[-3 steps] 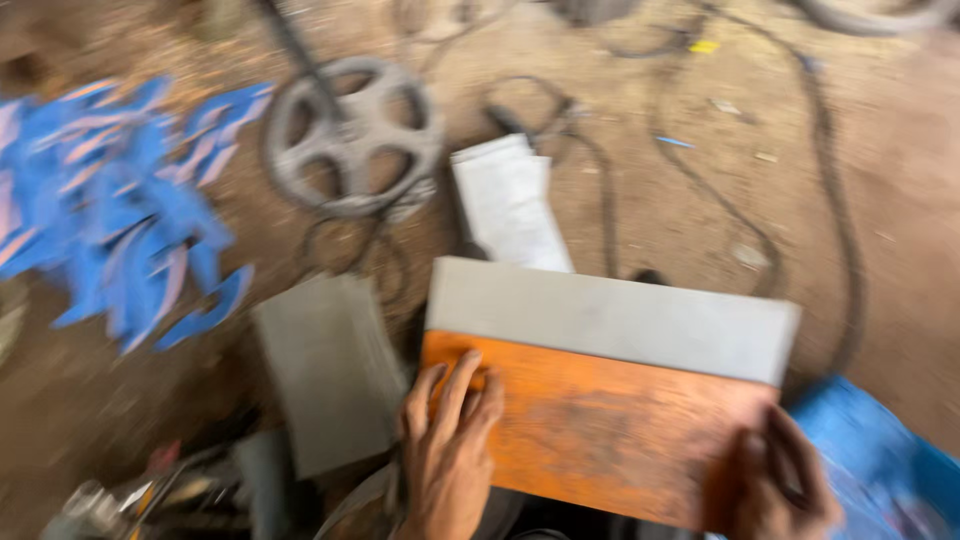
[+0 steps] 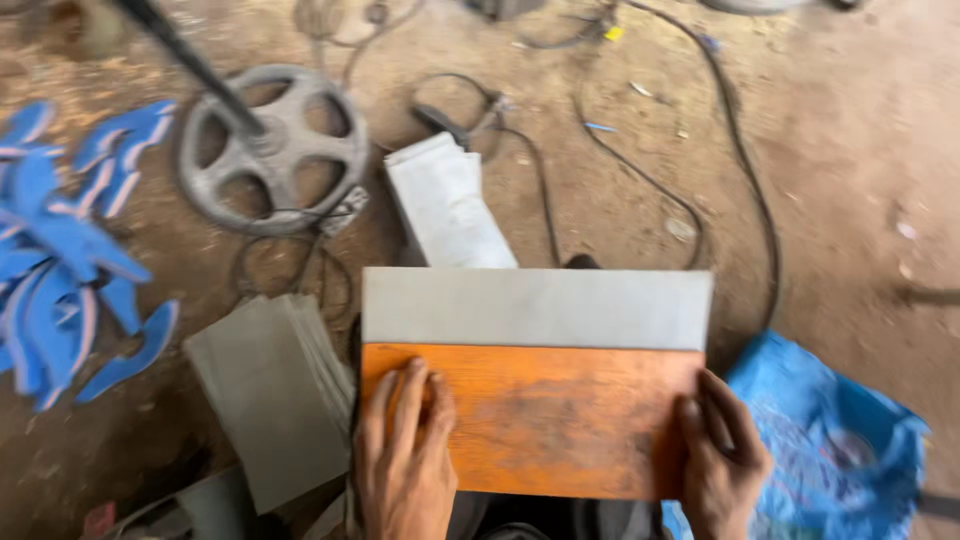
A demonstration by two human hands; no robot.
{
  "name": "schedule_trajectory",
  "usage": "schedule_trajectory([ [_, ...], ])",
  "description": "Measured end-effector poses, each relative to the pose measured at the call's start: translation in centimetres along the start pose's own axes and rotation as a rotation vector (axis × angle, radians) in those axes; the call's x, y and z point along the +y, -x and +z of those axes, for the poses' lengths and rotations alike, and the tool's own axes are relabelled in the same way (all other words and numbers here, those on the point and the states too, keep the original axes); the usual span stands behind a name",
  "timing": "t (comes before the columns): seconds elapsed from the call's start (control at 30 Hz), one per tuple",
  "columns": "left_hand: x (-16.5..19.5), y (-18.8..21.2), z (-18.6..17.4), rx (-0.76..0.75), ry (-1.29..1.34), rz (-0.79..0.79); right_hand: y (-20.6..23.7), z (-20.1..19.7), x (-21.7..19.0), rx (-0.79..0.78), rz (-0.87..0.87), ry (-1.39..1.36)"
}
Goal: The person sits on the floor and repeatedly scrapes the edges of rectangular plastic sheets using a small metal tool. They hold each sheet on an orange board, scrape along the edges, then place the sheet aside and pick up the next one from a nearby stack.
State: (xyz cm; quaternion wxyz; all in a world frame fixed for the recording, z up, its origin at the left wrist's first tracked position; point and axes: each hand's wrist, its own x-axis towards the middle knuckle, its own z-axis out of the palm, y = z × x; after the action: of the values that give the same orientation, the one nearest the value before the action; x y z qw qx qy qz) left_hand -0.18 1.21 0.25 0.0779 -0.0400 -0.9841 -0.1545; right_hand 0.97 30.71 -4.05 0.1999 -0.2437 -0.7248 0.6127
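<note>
Risk: I judge the orange-rusted steel sheet (image 2: 540,415) could slide off the grey sheet (image 2: 535,308) under it, since neither hand clamps an edge. L hand (image 2: 405,455) lies flat, fingers spread, palm down on the sheet's near-left corner. R hand (image 2: 722,460) rests fingers loosely curled over the near-right corner (no closed grip seen). Sheet sits just right of the stack of grey plates (image 2: 265,390) on the dirt floor.

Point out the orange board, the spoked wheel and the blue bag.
orange board (image 2: 560,410), head view, bare middle of its top face
spoked wheel (image 2: 272,140), head view, hub where the spokes meet
blue bag (image 2: 830,440), head view, middle of the crumpled sheet
</note>
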Motion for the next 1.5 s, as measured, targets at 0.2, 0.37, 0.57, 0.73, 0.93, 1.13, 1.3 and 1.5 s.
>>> schedule_trajectory([
  [0.2, 3.0, 0.4, 1.2, 0.215, -0.087, 0.129, 0.1, -2.1, 2.2, 0.022, -0.049, 0.206],
  [0.37, 3.4, 0.9, 0.6, 0.022, -0.029, 0.051, -1.4, -0.6, -4.3, -0.015, -0.407, -0.106],
  [0.57, 3.4, 1.0, -0.4, 0.018, 0.018, 0.072, 1.0, 6.3, -13.6, -0.324, -0.453, 0.066],
  [0.73, 2.8, 1.3, 0.0, 0.012, 0.098, 0.035, 0.3, 12.8, -15.8, -0.709, -0.383, 0.163],
  [0.93, 2.5, 1.8, 0.1, 0.033, 0.062, 0.04, 0.6, 16.6, -14.6, -0.88, -0.274, 0.134],
  [1.13, 2.1, 1.4, 0.0, 0.021, 0.102, 0.04, 0.8, 18.0, -14.6, -0.906, -0.251, 0.199],
  [1.3, 2.1, 1.0, -0.3, 0.013, 0.056, 0.044, 0.3, 17.7, -14.8, -0.954, -0.345, 0.215],
  [1.5, 2.8, 0.7, -0.6, 0.064, -0.008, 0.033, -2.1, 12.4, -15.4, -0.858, -0.333, 0.354],
])
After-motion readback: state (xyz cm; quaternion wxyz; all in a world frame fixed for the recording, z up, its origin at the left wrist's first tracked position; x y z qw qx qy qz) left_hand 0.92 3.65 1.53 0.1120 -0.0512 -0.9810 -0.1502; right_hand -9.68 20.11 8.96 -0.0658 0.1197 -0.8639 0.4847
